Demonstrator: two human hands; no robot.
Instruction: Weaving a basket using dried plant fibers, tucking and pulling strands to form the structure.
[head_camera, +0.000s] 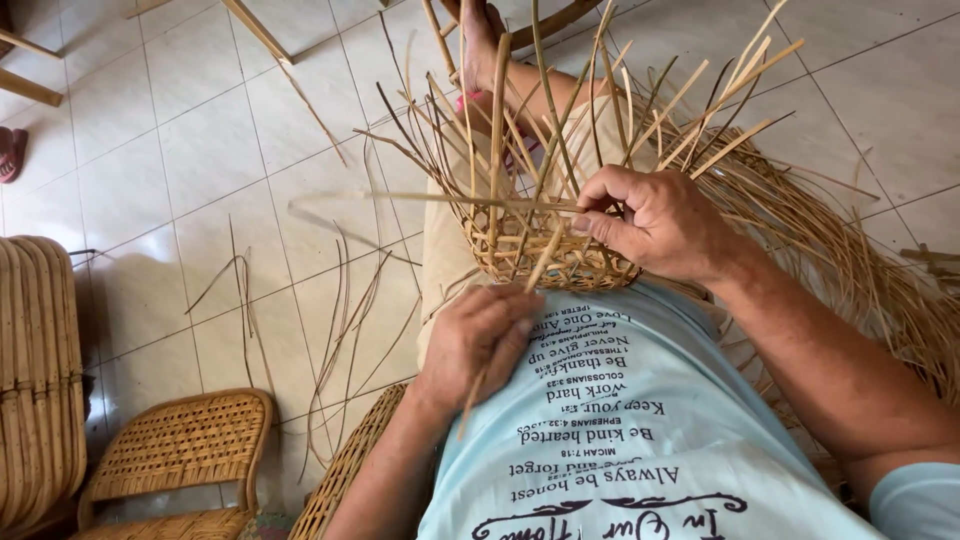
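Pale floor tiles (200, 150) filled the view, littered with loose strips (345, 330) at about 9 o'clock from the basket. On the person's lap sat a half-woven basket (545, 255), near the middle of the view, its unwoven stakes (620, 110) fanning upward toward 12 and 1 o'clock.

The right hand (655, 225) lay at 3 o'clock against the basket's rim, fingers pinched together on a long strip (430, 200) that ran out level toward 9 o'clock. The left hand (480, 340) sat at 6 o'clock just below the basket, fingers curled shut round a short stick (535, 270) — its upper end touched the woven wall, its lower end poked out beneath the hand.

A heap of reed (860, 270) lay at 3 o'clock behind the right forearm. A bare foot (480, 45) showed at 12 o'clock, beyond the stakes. Low at 7 o'clock stood a woven chair (180, 450), and at 8 o'clock the edge of a cane bundle (35, 370) — both well apart from the hands. A pale blue shirt (620, 430) with dark print covered the foreground.
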